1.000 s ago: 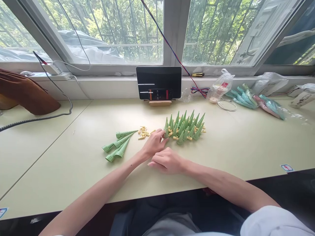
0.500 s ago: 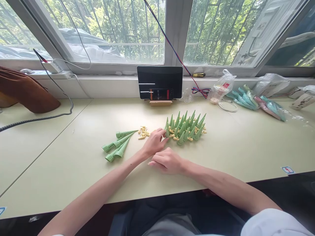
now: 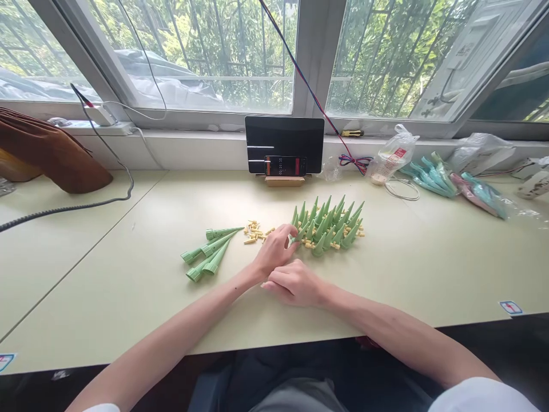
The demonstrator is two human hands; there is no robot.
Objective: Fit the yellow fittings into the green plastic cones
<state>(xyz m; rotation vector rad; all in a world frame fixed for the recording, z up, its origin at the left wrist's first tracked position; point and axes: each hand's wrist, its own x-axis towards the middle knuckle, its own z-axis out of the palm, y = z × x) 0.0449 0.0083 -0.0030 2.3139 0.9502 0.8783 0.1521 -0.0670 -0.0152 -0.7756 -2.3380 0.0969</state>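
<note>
At the left edge of a cluster of upright green cones (image 3: 328, 228), my left hand (image 3: 277, 249) has its thumb and index finger closed about the lower part of a green cone (image 3: 299, 233). Small yellow plugs stick out sideways low among these cones. Just below the left wrist, my right hand (image 3: 295, 283) rests on the table with its fingers curled in. Its palm faces away, so whatever it may hold is hidden. Left of my hands lie several loose green cones (image 3: 217, 246), open ends toward me, and a small heap of yellow plugs (image 3: 254, 231).
A black tablet (image 3: 285, 140) with a phone (image 3: 286, 166) before it stands at the back. Bagged items (image 3: 394, 154) and packets of teal pieces (image 3: 433, 174) lie back right. A brown bag (image 3: 60, 151) and a dark cable (image 3: 86, 205) are at left.
The view has swung slightly left, shifting everything rightward. My left hand, fingers at the cone, has moved slightly right against the cluster. My right hand stays nearly still.
</note>
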